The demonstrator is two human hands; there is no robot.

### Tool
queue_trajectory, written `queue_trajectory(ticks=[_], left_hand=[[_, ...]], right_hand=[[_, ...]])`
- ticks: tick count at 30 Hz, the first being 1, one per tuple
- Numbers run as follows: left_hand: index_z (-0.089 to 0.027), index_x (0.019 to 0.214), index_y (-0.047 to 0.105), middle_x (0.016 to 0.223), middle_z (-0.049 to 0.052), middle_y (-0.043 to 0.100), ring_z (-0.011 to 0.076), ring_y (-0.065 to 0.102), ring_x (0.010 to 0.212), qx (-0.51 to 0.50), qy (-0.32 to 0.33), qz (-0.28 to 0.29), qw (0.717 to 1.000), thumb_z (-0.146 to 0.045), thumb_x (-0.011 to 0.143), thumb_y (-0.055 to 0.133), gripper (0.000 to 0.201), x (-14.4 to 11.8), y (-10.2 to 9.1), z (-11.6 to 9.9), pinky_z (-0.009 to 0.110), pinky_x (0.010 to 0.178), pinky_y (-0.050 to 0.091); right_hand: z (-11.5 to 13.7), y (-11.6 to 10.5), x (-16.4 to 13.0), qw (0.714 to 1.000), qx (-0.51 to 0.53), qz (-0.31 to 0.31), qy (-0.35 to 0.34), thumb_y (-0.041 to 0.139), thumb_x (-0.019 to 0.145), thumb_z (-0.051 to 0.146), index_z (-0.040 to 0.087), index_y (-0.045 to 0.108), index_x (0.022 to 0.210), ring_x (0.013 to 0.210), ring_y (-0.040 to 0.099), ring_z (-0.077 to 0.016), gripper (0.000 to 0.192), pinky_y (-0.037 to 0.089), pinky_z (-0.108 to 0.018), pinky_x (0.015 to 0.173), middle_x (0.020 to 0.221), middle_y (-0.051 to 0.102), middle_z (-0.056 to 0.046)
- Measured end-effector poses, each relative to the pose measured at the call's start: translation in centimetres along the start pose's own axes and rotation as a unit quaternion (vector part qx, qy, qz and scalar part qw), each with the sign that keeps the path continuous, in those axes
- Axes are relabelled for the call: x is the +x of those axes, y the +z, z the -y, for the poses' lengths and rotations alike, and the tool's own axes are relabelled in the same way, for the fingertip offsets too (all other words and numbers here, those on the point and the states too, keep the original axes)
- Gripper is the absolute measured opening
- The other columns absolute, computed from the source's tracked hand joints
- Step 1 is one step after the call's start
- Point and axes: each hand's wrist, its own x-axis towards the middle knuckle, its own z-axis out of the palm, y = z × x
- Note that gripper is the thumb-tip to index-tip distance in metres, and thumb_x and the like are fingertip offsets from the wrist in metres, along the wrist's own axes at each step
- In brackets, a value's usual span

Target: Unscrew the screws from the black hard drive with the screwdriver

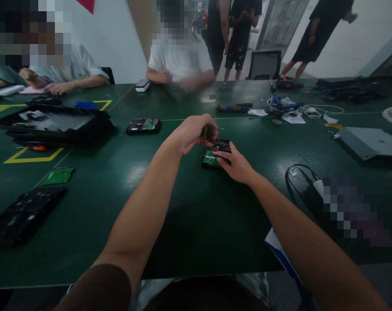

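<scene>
A long dark green table (pixel 189 224) fills the room, seen from just above a seated person's outstretched arms. At the far left lies a black keyboard-like panel (pixel 23 214), with a loose green circuit board (pixel 58 176) just beyond it. Farther back sits an opened black laptop shell (pixel 56 125), and to its right a second hard drive (pixel 143 126) lies board side up.

Near the table's middle, the person's left hand (pixel 192 133) is clenched around a screwdriver handle (pixel 206 131), black with a bit of yellow, held above a hard drive (pixel 215 154). The drive lies flat on the table with its green circuit board facing up. The right hand (pixel 236 164) rests on the drive's near right edge, fingers pressed against it to steady it.

To the right lie a black cable loop (pixel 296 181) and a grey laptop cover (pixel 371 142). Across the table, two seated people rest their forearms on it.
</scene>
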Motion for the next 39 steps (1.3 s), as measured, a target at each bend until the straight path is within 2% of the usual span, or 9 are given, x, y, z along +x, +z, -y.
queue_trajectory(ticks=[5, 10, 14, 19, 22, 30, 34, 37, 39], left_hand=[[-0.016, 0.078, 0.072, 0.084, 0.008, 0.067, 0.0147, 0.063, 0.075, 0.053, 0.017, 0.015, 0.998, -0.030, 0.084, 0.057, 0.022, -0.3, -0.4, -0.3, 0.025, 0.057, 0.043], [-0.016, 0.085, 0.069, 0.079, 0.008, 0.068, 0.0159, 0.065, 0.074, 0.017, -0.007, 0.046, 0.999, -0.030, 0.085, 0.059, 0.017, -0.4, -0.1, -0.2, 0.027, 0.063, 0.048], [-0.015, 0.084, 0.065, 0.081, 0.009, 0.069, 0.0180, 0.067, 0.075, -0.010, -0.004, 0.052, 0.999, -0.030, 0.085, 0.060, 0.015, -0.2, 0.1, 0.1, 0.033, 0.067, 0.053], [-0.014, 0.075, 0.070, 0.083, 0.007, 0.064, 0.0151, 0.061, 0.078, 0.070, 0.029, 0.008, 0.997, -0.026, 0.082, 0.060, 0.016, -0.4, 0.0, -0.3, 0.027, 0.063, 0.049], [-0.015, 0.076, 0.073, 0.084, 0.007, 0.063, 0.0155, 0.059, 0.078, 0.098, 0.035, -0.012, 0.994, -0.028, 0.081, 0.062, 0.017, -0.7, 0.1, -0.6, 0.028, 0.064, 0.050], [-0.015, 0.086, 0.065, 0.077, 0.008, 0.068, 0.0179, 0.066, 0.076, 0.016, -0.006, 0.031, 0.999, -0.029, 0.084, 0.066, 0.013, -1.0, 0.5, -0.7, 0.033, 0.069, 0.055], [-0.015, 0.081, 0.064, 0.081, 0.009, 0.068, 0.0183, 0.066, 0.076, 0.004, 0.008, 0.006, 1.000, -0.028, 0.084, 0.062, 0.013, -0.4, 0.1, -0.3, 0.031, 0.065, 0.053], [-0.014, 0.077, 0.068, 0.084, 0.007, 0.065, 0.0160, 0.063, 0.078, 0.062, 0.037, -0.042, 0.997, -0.025, 0.083, 0.058, 0.016, -0.1, -0.3, -0.1, 0.026, 0.060, 0.047], [-0.014, 0.078, 0.070, 0.084, 0.006, 0.063, 0.0150, 0.062, 0.079, 0.089, 0.044, -0.053, 0.994, -0.025, 0.084, 0.058, 0.018, -0.1, -0.4, -0.2, 0.024, 0.061, 0.045]], right_hand=[[0.0, 0.1, 0.0, 1.000, 0.001, -0.002, -0.001, 0.051, 0.099, 0.044, 0.032, 0.065, 0.137, 0.148, 0.033, -0.0389, 0.042, 0.031, -0.055, 0.118, 0.168, 0.019, -0.007], [0.1, 0.1, 0.1, 1.000, -0.004, 0.002, 0.003, 0.052, 0.098, 0.042, 0.032, 0.063, 0.138, 0.149, 0.032, -0.0380, 0.042, 0.031, -0.055, 0.119, 0.168, 0.021, -0.005], [0.1, 0.0, 0.1, 1.000, -0.001, 0.001, 0.003, 0.052, 0.098, 0.041, 0.033, 0.064, 0.138, 0.149, 0.031, -0.0385, 0.042, 0.031, -0.056, 0.118, 0.168, 0.021, -0.005], [0.1, 0.0, 0.1, 1.000, 0.000, 0.001, 0.002, 0.051, 0.099, 0.042, 0.032, 0.065, 0.136, 0.148, 0.032, -0.0398, 0.042, 0.032, -0.056, 0.118, 0.167, 0.022, -0.007], [0.1, 0.0, 0.1, 1.000, -0.003, 0.004, 0.000, 0.050, 0.099, 0.042, 0.031, 0.065, 0.137, 0.148, 0.031, -0.0405, 0.042, 0.032, -0.056, 0.118, 0.167, 0.022, -0.008], [-0.3, 0.2, 0.2, 1.000, -0.010, 0.001, -0.005, 0.051, 0.099, 0.043, 0.033, 0.063, 0.138, 0.152, 0.024, -0.0388, 0.042, 0.030, -0.055, 0.119, 0.167, 0.023, -0.007], [-0.1, 0.2, 0.1, 1.000, -0.005, 0.001, 0.004, 0.051, 0.099, 0.043, 0.032, 0.064, 0.137, 0.149, 0.030, -0.0383, 0.042, 0.030, -0.054, 0.119, 0.168, 0.020, -0.005], [-0.1, 0.1, 0.1, 1.000, -0.004, -0.001, 0.007, 0.052, 0.099, 0.043, 0.032, 0.065, 0.137, 0.148, 0.033, -0.0395, 0.041, 0.031, -0.055, 0.119, 0.168, 0.020, -0.005], [-0.1, 0.2, 0.1, 1.000, -0.002, 0.000, 0.005, 0.052, 0.099, 0.043, 0.032, 0.065, 0.137, 0.147, 0.034, -0.0404, 0.041, 0.032, -0.055, 0.118, 0.168, 0.020, -0.006]])
